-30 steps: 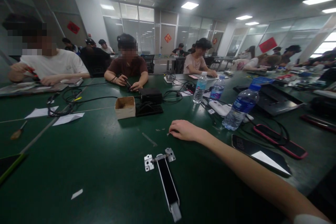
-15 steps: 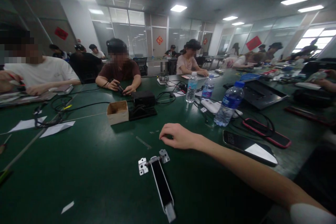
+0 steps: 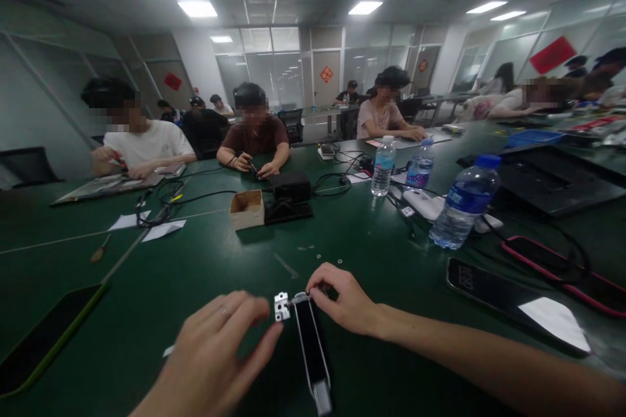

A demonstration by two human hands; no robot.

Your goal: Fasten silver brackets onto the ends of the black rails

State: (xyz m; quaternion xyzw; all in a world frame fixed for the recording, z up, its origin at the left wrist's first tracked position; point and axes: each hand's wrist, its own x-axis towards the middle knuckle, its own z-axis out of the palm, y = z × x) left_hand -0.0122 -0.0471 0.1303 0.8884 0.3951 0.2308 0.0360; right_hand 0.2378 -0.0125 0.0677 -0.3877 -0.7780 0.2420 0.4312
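A metal hinge bracket (image 3: 312,345) with a long black bar and small holed plates at its far end lies on the green table. My left hand (image 3: 220,339) is open beside the left plate, thumb and fingers apart around its near side and not closed on it. My right hand (image 3: 345,300) is closed at the far end of the bracket. Its fingertips pinch there, and the right plate is hidden behind them. Just beyond my right hand lie two tiny metal nuts or rings (image 3: 340,261).
An open cardboard box (image 3: 247,212) stands beyond, next to a black device (image 3: 291,187). Several water bottles (image 3: 464,202) and a black phone (image 3: 513,300) are at the right. A green-edged dark phone or tablet (image 3: 49,339) lies at the left. People sit across the table.
My left hand has come into view beside the left plate. My right hand has moved down onto the far end of the bracket. Two tiny rings now show, and the view has swung left.
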